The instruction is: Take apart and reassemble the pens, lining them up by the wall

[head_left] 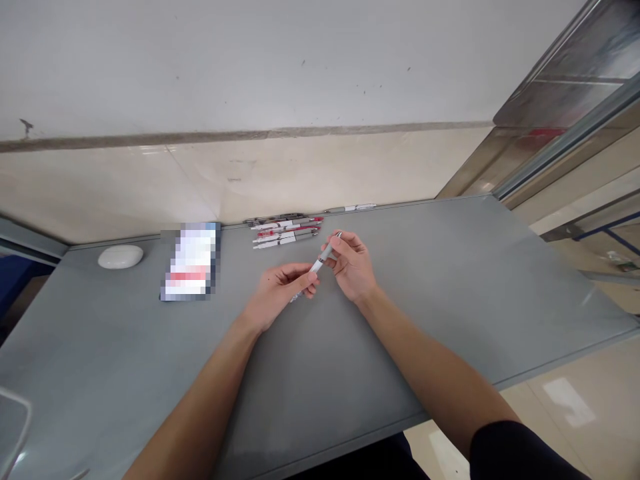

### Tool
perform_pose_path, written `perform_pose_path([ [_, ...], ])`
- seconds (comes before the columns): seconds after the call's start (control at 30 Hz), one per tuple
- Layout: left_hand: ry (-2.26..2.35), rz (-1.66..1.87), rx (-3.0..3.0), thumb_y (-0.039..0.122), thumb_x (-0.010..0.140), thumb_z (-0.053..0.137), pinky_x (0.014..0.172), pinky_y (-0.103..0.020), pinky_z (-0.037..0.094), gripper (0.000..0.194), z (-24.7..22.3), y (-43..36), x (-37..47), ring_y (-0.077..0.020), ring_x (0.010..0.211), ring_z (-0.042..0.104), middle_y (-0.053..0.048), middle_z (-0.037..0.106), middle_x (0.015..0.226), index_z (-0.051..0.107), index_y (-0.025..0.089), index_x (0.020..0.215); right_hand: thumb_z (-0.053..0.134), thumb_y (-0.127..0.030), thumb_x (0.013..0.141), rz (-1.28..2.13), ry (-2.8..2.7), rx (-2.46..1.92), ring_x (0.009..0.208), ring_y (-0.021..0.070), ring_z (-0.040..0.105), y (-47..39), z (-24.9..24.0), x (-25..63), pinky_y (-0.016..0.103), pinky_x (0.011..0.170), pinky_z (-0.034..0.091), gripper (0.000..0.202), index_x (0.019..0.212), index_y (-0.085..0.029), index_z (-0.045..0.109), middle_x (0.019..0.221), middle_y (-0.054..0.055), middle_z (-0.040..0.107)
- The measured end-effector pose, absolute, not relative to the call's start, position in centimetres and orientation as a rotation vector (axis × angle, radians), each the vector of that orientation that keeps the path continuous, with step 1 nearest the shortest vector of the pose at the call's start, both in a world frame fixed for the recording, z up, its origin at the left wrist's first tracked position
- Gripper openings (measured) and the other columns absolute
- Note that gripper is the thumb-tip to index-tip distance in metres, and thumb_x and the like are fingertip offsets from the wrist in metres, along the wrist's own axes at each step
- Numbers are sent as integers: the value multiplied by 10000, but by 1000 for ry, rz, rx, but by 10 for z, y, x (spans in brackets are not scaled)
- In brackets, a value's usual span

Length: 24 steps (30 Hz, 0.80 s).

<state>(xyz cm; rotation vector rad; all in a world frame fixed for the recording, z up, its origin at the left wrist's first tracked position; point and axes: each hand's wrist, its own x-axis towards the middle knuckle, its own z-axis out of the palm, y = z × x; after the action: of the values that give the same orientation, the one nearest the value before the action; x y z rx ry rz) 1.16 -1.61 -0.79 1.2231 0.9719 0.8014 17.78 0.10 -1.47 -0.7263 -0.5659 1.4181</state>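
Note:
A white and grey pen (317, 266) is held between both hands above the grey table, slanting from lower left to upper right. Around its white barrel, near the lower end, my left hand (286, 283) is closed. My right hand (353, 261) pinches the grey grip section, and a silver tip sticks out past the fingers. Just behind the hands lies a group of several pens (285, 230), white, red, grey and dark, side by side on the table. One more white and grey pen (353, 209) rests by the wall, a little to their right.
The grey table (430, 267) runs along a tiled wall (300, 170). At the left lie a blurred-out phone-like slab (189, 263) and a white rounded object (121, 257). A white cable (20, 420) curves at the lower left corner. Metal-framed panels stand at the right.

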Motion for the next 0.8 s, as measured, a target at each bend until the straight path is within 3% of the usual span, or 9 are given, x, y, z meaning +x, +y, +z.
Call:
perform_pose_path([
  [0.17,1018,765,1303,412,799,721,686,-271,499,253,-6,-17,11,-120,650,590,-14,659,748,720,168,868,828,-251,646,1413,-591,-736,705,102,658,0,-15,177,251,623,558,154,712,-254,689,852,-64,683],
  [0.37,898,658,1320,493,878,599,688,-278,505,361,-4,-17,10,-141,690,614,-57,682,806,703,151,820,814,-284,665,1452,-644,-718,702,112,649,-1,-13,177,262,630,563,167,799,-253,718,796,-41,688],
  [0.6,980,780,1292,445,806,703,702,-295,525,333,-7,-17,12,-143,692,623,-41,681,825,694,161,980,831,-263,639,1371,-594,-763,690,99,649,2,-16,177,252,607,554,168,722,-254,685,847,-64,674],
  [0.8,988,766,1307,405,795,726,672,-279,509,268,-8,-17,12,-128,647,608,-19,664,759,682,159,892,833,-256,636,1377,-629,-778,693,106,662,0,-15,176,265,615,565,149,726,-259,714,888,-55,691],
])
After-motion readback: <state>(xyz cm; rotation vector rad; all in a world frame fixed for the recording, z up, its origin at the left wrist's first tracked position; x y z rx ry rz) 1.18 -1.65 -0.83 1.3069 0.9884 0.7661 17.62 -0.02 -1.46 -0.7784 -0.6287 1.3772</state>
